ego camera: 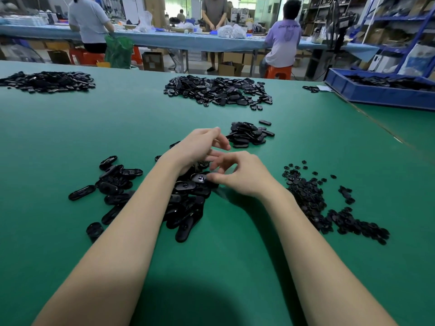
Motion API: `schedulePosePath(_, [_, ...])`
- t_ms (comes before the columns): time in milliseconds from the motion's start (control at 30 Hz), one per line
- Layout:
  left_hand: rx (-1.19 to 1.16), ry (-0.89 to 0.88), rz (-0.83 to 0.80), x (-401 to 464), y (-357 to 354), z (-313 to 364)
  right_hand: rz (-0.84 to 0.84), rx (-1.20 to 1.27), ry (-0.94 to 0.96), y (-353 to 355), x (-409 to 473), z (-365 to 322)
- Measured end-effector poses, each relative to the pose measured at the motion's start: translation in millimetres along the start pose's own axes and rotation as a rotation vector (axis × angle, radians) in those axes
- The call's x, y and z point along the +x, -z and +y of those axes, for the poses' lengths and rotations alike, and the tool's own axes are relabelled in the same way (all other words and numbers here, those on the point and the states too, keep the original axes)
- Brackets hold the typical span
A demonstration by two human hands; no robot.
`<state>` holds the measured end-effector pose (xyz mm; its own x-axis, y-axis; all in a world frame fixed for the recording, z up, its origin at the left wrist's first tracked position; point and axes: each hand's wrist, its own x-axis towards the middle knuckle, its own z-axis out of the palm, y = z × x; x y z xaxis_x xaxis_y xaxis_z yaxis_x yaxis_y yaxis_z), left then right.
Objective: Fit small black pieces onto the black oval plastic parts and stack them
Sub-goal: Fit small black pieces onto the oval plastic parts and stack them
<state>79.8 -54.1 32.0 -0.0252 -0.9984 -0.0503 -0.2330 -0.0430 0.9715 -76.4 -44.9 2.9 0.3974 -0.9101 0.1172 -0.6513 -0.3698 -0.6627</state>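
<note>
The right hand (242, 172) is pinching an oval plastic part (199, 178) atop the near pile (186, 203) on the green tabletop (70, 128); the left hand (200, 149) is hovering, fingers loosely spread. Seating the small piece squarely should serve best; small pieces (313, 196) are lying right.

Green table (70, 128); blue crate (376, 94) at its far right edge; beyond, long blue bench (179, 42) with three people; orange stools (279, 71) under two; cardboard boxes (153, 61) below; shelving (397, 22) right.
</note>
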Motion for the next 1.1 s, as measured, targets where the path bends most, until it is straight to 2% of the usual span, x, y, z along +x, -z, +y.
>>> schedulePosePath(100, [-0.013, 0.022, -0.01, 0, 1, -1, -0.037, -0.059, 0.032, -7, 0, -2])
schedulePosePath(267, [0.019, 0.018, -0.039, 0, 0, -3, -0.002, -0.032, 0.037, -6, 0, 1])
schedulePosePath(433, [0.024, 0.01, -0.051, 0, 1, -4, 0.021, 0.15, 0.009, 4, 0, 5])
schedulePosePath(633, [0.17, 0.001, -0.098, -1, 2, -2, -0.04, 0.405, -0.084, 25, -3, 13])
schedulePosePath(767, [0.183, -0.023, -0.112, -3, -2, -1, -0.015, 0.393, -0.121, 33, -6, 17])
schedulePosePath(867, [0.143, -0.037, -0.15, -5, -7, 1, 0.045, 0.428, -0.145, 38, -6, 20])
schedulePosePath(1100, [-0.035, -0.067, -0.129, -6, -19, 0, 0.126, 0.599, -0.139, 51, -8, 23])
